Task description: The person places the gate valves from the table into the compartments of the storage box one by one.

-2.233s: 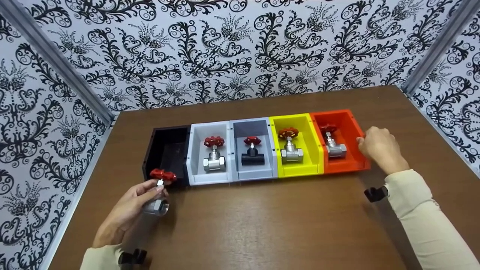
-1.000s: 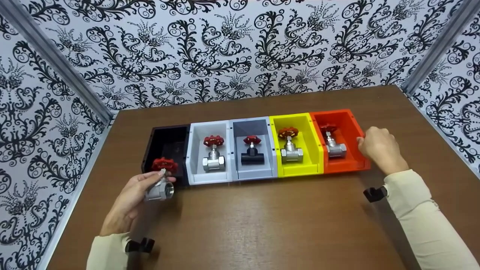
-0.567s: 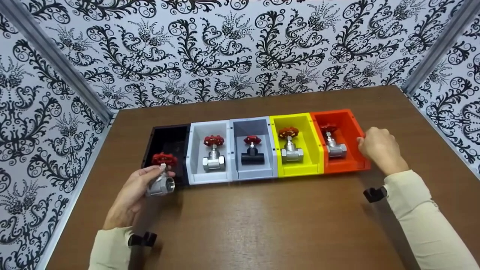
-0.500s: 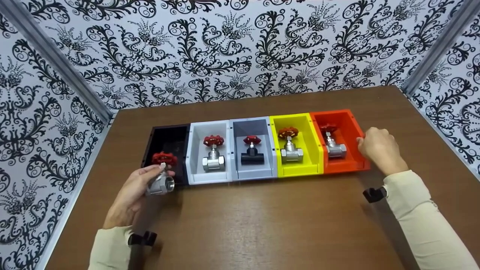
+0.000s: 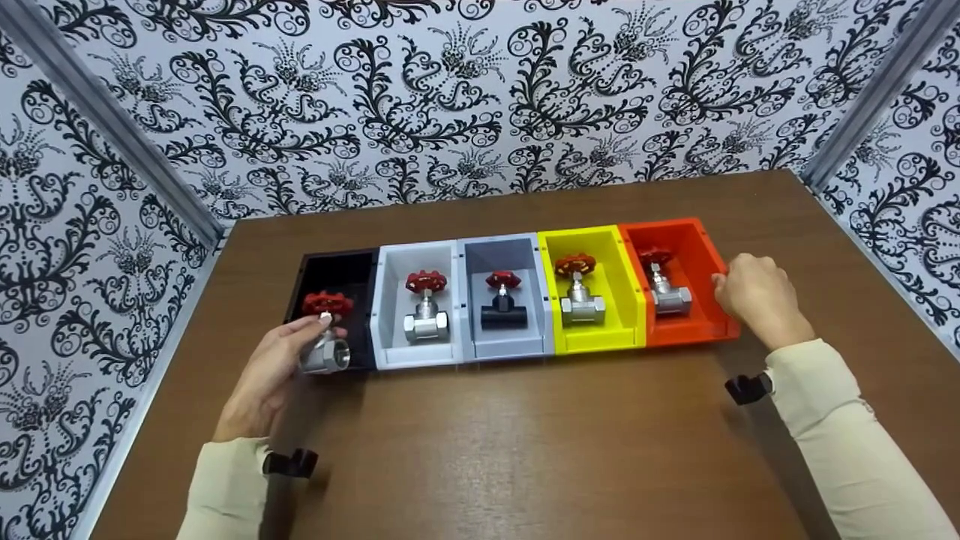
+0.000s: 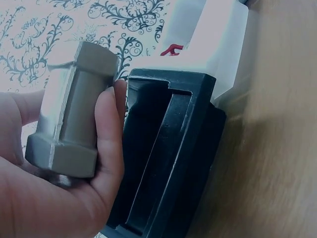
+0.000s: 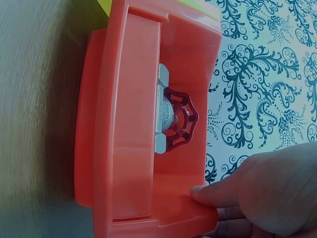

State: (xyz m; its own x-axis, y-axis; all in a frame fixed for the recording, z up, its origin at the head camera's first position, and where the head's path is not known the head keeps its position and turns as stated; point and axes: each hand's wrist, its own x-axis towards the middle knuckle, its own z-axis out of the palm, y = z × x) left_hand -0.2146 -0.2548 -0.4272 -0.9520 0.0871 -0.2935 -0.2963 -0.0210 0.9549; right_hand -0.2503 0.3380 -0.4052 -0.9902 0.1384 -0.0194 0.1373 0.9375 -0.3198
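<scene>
My left hand (image 5: pixel 266 371) grips a silver gate valve (image 5: pixel 327 355) with a red handwheel, held upright over the front of the black bin (image 5: pixel 341 271). In the left wrist view, its hexagonal-ended metal body (image 6: pixel 77 109) lies between thumb and fingers, above and apart from the black bin's front (image 6: pixel 171 134). My right hand (image 5: pixel 761 296) pinches the right side wall of the orange-red bin (image 5: pixel 694 330). From the right wrist, its thumb (image 7: pixel 213 193) shows inside that wall, the other fingers outside. A silver valve (image 7: pixel 163 114) with a red wheel lies in that bin.
Between the end bins stand a white bin (image 5: pixel 416 358) and a yellow bin (image 5: pixel 604 343), each with a silver valve, and a grey bin (image 5: pixel 510 347) with a black-bodied valve. The five-colour row sits on a brown table (image 5: pixel 495 450), before patterned walls (image 5: pixel 480 97).
My left hand has carried the valve away from me and slightly right, from in front of the black bin to over its front part. My right hand stays on the orange-red bin.
</scene>
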